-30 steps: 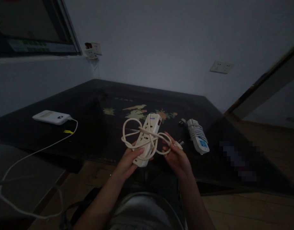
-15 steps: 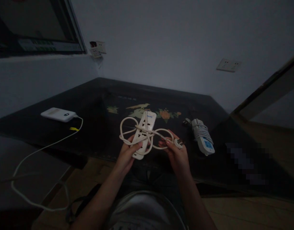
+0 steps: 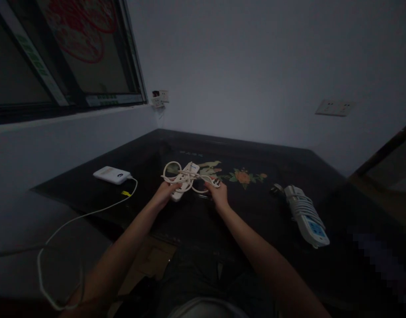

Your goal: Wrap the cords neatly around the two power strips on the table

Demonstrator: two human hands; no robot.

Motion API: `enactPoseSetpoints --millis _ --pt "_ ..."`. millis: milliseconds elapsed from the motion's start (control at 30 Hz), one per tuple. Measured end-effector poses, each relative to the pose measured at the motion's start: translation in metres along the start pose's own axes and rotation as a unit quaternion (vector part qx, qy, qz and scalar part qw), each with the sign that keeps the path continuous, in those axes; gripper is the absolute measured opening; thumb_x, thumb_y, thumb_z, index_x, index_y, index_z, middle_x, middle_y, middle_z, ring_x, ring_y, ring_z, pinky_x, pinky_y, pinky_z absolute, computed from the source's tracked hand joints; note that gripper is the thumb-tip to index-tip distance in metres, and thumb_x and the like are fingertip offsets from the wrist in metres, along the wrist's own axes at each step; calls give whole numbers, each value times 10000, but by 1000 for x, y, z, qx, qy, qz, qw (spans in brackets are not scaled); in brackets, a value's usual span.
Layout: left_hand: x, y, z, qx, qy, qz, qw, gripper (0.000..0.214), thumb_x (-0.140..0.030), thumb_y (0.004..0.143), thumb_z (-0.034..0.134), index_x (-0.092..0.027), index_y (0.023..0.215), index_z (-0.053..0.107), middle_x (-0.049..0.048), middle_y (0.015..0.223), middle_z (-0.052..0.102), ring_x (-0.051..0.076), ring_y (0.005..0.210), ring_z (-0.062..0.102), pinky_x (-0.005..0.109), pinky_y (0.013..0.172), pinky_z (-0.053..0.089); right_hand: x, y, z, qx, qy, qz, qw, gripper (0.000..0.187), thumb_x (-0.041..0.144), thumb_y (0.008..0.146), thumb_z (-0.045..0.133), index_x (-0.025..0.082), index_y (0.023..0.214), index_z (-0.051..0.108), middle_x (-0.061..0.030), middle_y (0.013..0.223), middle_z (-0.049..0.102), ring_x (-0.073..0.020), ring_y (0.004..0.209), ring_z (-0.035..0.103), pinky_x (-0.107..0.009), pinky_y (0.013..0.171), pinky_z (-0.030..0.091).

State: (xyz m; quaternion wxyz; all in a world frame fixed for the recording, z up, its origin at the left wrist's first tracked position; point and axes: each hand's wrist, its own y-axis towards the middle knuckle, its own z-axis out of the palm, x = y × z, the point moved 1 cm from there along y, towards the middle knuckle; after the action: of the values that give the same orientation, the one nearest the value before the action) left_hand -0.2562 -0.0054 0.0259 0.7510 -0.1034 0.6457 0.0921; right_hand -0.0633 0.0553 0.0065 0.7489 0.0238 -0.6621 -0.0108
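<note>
A white power strip (image 3: 178, 194) is tilted over the dark table, its cord (image 3: 172, 164) looped loosely across its top. My left hand (image 3: 164, 193) is closed around the strip's near end, thumb on its upper face. The plug (image 3: 216, 182) at the end of the cord sits in my right hand (image 3: 218, 193), whose fingers are closed on it with the prongs showing. Whether the strip touches the tabletop, I cannot tell. To the right lies a second power strip (image 3: 313, 227) with blue sockets, its grey-white cord wound around it.
A white power bank (image 3: 111, 175) lies on the left of the black table (image 3: 256, 238), its cable (image 3: 86, 215) hanging over the edge. Wall sockets (image 3: 335, 107) are on the right, more wall sockets (image 3: 160, 98) in the corner near the window (image 3: 100, 66). A blurred patch covers the far right.
Both hands have moved forward and left over the table with the power strip and plug, still held. The camera view has shifted up and to the left.
</note>
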Motion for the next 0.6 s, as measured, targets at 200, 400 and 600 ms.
enactPoseSetpoints --millis 200,400,600 --pt "11 30 -14 -54 37 -3 998 364 -221 619 738 -85 943 645 115 851 720 231 774 681 328 717 513 -15 28 11 -24 -73 -48 996 346 306 605 713 136 906 685 -98 885 736 -244 855 683 -316 725 518" --pt "19 38 -19 -115 79 24 990 565 -215 661 741 -138 1164 497 107 1042 679 193 896 664 317 804 504 -22 34 10 -17 -100 -51 994 371 384 638 693 137 914 667 -87 833 725 -230 756 676 -305 614 524" --pt "4 29 -31 -50 161 4 986 560 -383 555 817 -110 1005 628 115 941 713 257 879 664 345 790 502 -20 31 14 -17 -106 -52 993 564 410 637 699 158 1124 567 -66 933 703 -201 729 658 -298 609 525"
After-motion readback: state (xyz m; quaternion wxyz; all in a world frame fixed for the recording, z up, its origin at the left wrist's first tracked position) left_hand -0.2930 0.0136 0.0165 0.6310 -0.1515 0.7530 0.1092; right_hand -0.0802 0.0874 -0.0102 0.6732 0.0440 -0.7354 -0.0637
